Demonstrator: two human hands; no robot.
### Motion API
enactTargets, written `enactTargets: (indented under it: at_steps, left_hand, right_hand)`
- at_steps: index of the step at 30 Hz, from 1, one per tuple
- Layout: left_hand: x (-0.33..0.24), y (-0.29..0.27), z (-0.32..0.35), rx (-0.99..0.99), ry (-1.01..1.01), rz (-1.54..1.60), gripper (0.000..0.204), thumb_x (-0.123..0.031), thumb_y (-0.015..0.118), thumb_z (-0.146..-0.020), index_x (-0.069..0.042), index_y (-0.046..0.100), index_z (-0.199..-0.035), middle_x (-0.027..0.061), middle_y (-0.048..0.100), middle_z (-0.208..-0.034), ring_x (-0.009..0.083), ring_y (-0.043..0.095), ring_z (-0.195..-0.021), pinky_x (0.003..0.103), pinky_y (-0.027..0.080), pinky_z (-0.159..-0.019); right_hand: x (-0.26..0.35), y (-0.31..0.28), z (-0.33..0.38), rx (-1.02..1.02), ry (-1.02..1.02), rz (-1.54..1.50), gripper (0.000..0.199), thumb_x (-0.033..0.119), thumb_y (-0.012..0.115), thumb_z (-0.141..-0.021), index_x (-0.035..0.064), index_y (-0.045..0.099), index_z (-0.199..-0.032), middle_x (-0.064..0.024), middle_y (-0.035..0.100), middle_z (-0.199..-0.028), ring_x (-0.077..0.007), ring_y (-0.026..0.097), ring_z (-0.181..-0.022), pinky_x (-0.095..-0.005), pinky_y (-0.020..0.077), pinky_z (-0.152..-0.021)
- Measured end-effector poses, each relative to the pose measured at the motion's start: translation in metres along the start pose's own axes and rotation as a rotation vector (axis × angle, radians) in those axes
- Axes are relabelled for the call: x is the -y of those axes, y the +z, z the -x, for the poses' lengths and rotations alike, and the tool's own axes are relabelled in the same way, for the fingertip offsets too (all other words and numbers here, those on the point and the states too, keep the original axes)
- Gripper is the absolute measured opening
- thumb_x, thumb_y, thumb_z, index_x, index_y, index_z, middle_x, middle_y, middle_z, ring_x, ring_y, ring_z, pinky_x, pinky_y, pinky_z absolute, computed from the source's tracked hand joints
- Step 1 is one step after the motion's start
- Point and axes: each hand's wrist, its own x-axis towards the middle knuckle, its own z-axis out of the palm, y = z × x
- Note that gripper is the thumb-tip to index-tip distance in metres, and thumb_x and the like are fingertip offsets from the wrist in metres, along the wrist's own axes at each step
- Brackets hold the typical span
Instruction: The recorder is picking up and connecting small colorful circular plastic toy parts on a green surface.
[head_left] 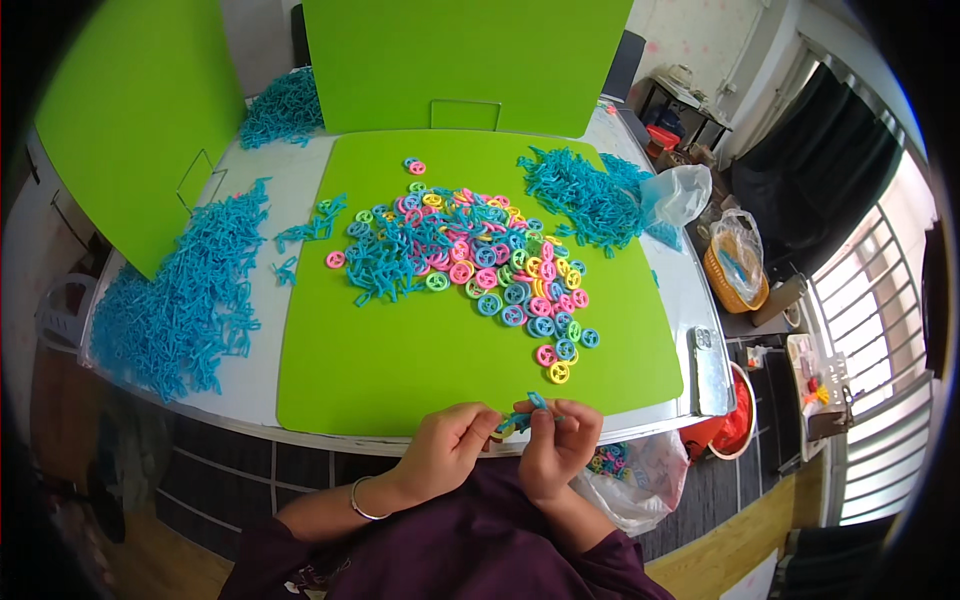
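My left hand [447,447] is closed in a pinch on a small yellow ring-shaped piece [503,433], most of it hidden by fingers. Close beside it, my right hand [557,450] grips a teal plastic piece [537,401] between thumb and fingers. Both hands meet at the near edge of a green board [400,385], and the two pieces touch or overlap there. Beyond them lies a loose heap of small spoked plastic wheels [486,257] in pink, blue, yellow and green. Teal pieces [385,262] are mixed into its left side.
Large teal piles lie at the left [185,295], far left [283,108] and far right [585,195]. Upright green panels [140,120] stand behind and left. A phone [712,370] rests by the right edge. Below it hangs a plastic bag [645,485] holding colourful pieces.
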Motion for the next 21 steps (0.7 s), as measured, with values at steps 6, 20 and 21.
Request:
enactTargets:
  at_steps: [6,20,21]
  left_hand:
    - [0.009,-0.011,-0.008,-0.071,0.152,-0.151,0.024,-0.017,0.052,-0.095,0.001,0.054,-0.078,0.0099,0.051,-0.062,0.0199,0.05,-0.053,0.032,0.039,-0.05]
    - [0.025,-0.028,-0.022,-0.111,0.205,-0.401,0.02,-0.011,0.056,-0.089,0.0,0.053,-0.073,0.0138,0.052,-0.063,0.0298,0.052,-0.054,0.037,0.039,-0.049]
    - [0.024,-0.028,-0.022,-0.108,0.207,-0.401,0.02,-0.011,0.056,-0.089,0.0,0.053,-0.073,0.0138,0.052,-0.063,0.0298,0.052,-0.054,0.037,0.039,-0.049]
  right_hand:
    - [0.001,0.007,-0.012,-0.047,0.616,-0.439,0.017,0.003,0.048,-0.095,0.0046,0.045,-0.111,-0.0145,0.065,-0.089,-0.014,0.06,-0.073,-0.0244,0.0481,-0.066]
    - [-0.001,-0.003,-0.038,0.61,-0.311,0.751,0.033,0.008,0.076,-0.068,0.0083,0.065,-0.098,-0.0103,0.057,-0.108,-0.0289,0.056,-0.096,-0.0371,0.0467,-0.082]
    - [-0.002,-0.005,-0.039,0.607,-0.311,0.752,0.033,0.008,0.076,-0.068,0.0083,0.065,-0.098,-0.0103,0.057,-0.108,-0.0289,0.056,-0.096,-0.0371,0.0467,-0.082]
